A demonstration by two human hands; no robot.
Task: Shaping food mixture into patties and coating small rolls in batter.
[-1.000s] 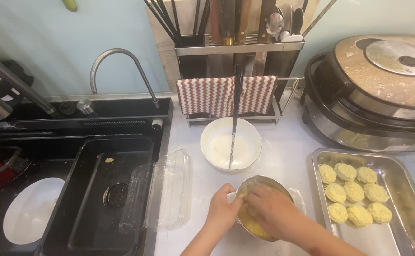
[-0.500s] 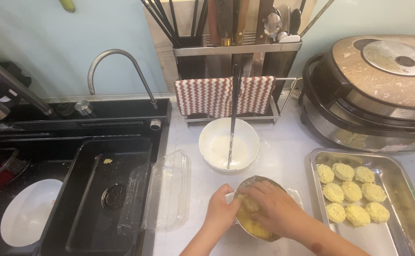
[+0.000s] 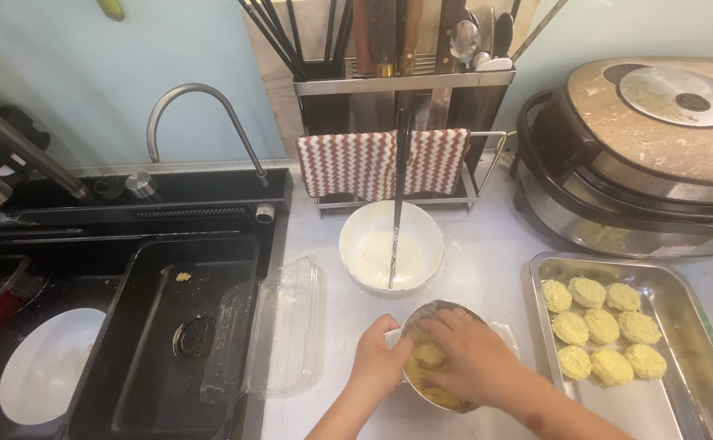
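A small metal bowl (image 3: 421, 320) of yellow crumbly mixture sits on the white counter near the front edge. My left hand (image 3: 382, 358) grips the bowl's left rim and steadies it. My right hand (image 3: 474, 354) reaches down into the bowl, fingers pressed on a lump of the yellow mixture (image 3: 430, 355). To the right, a steel tray (image 3: 682, 285) holds several round yellow patties (image 3: 601, 330) in rows. A white bowl (image 3: 356, 244) with pale liquid and a pair of dark chopsticks (image 3: 397, 204) leaning in it stands just behind the metal bowl.
A clear plastic lid (image 3: 279, 326) lies at the sink's edge. The black sink (image 3: 152, 342) with a curved tap (image 3: 201, 122) fills the left, beside a white plate (image 3: 42, 375). A utensil rack (image 3: 401, 90) with a striped cloth stands behind; a large electric cooker (image 3: 650, 147) is back right.
My right hand has pushed deeper into the metal bowl and now covers more of the mixture. The left hand stays on the rim.
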